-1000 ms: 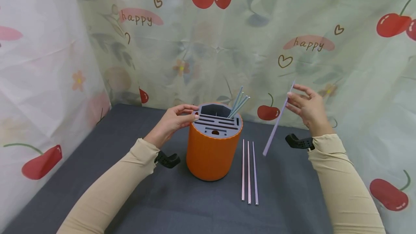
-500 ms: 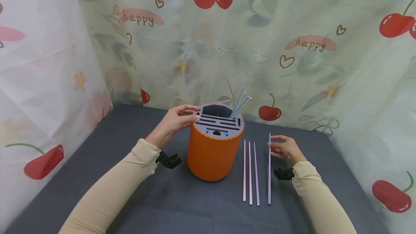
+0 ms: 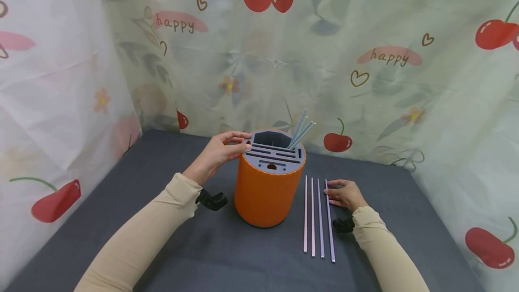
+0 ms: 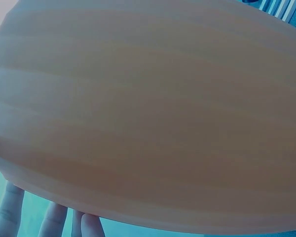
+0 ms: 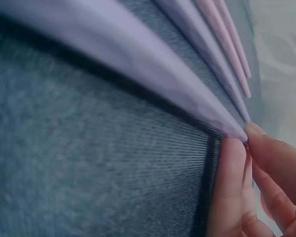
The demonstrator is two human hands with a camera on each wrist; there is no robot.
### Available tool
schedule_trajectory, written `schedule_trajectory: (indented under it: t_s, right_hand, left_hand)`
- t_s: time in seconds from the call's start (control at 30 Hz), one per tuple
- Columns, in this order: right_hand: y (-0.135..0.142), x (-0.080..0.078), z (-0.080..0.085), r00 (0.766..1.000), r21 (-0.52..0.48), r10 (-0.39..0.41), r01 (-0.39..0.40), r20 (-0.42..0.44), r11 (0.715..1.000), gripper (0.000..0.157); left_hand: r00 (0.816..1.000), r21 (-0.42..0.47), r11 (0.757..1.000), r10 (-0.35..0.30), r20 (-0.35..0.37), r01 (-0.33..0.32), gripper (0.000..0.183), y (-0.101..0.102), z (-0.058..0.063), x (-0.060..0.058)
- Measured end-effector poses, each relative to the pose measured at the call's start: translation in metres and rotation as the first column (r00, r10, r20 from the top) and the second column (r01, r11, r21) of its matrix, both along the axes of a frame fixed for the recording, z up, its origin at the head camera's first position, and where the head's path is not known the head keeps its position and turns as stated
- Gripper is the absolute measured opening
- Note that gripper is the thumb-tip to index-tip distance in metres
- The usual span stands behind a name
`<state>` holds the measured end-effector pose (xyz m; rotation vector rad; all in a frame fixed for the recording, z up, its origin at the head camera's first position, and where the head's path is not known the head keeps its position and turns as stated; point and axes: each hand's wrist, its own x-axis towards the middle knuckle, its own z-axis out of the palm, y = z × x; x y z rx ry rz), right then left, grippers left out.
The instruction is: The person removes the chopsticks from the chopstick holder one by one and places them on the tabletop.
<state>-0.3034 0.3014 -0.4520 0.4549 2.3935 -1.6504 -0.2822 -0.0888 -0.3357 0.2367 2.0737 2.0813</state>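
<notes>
An orange cylindrical utensil holder with a grey slotted top stands upright on the dark cloth. My left hand holds its left rim, thumb and fingers at the top edge; in the left wrist view the holder wall hides most of that hand. To the right, my right hand pinches the far end of a purple chopstick lying on the cloth. Beside it lie another purple chopstick and two pink chopsticks, roughly parallel. In the right wrist view, thumb and fingertips meet on the purple chopstick's thin tip.
Several pale blue-green chopsticks lean in the holder's large rear compartment. The dark tablecloth spreads beneath everything. A cherry-print curtain encloses the back and sides. A black band sits on each wrist.
My right hand has lowered the purple chopstick from a raised, tilted position onto the cloth, then shifted it left beside the others. My left hand stays on the holder.
</notes>
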Motion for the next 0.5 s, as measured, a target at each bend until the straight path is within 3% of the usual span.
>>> schedule_trajectory:
  t_s: [0.5]
  right_hand:
    - [-0.0056,-0.0024,-0.0028,1.000,0.083,-0.027,0.028,-0.010,0.996,0.045]
  left_hand:
    - [1.000,0.005,1.000,0.001,0.003,-0.001,0.038,0.0005,0.0007,-0.0001]
